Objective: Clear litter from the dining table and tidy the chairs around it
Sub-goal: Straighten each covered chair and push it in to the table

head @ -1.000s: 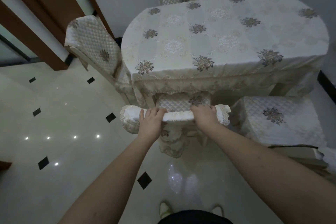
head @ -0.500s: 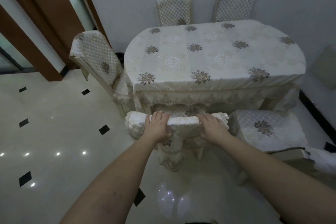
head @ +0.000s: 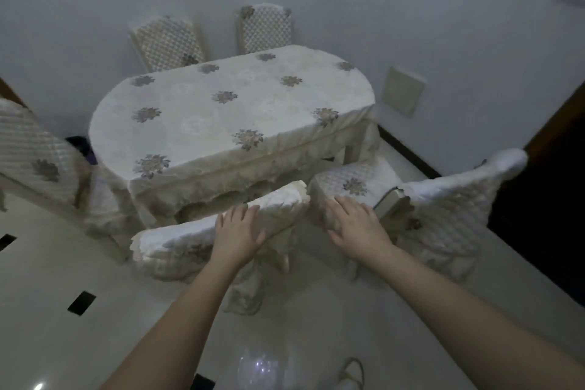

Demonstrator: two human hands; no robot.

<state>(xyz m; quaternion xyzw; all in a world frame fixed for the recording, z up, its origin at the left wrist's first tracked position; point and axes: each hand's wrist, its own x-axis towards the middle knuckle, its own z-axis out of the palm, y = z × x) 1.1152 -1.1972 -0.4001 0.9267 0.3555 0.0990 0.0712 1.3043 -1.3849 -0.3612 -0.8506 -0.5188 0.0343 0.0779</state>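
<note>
The oval dining table wears a cream floral cloth, and no litter shows on it. The nearest cream-covered chair is pushed under its near side, with its top rail toward me. My left hand rests flat on that rail with its fingers straight. My right hand is off the rail and lies with straight fingers at the near corner of a second chair's quilted seat. That chair stands out from the table, with its back to the right.
A third chair stands at the table's left end. Two more chairs stand against the far wall. A dark doorway opens at the right. Glossy tiled floor lies on the left. A slipper shows at the bottom.
My view swung right. My right hand let go of the chair's top rail and moved right to the neighbouring chair's seat. My left hand stayed on the rail and flattened.
</note>
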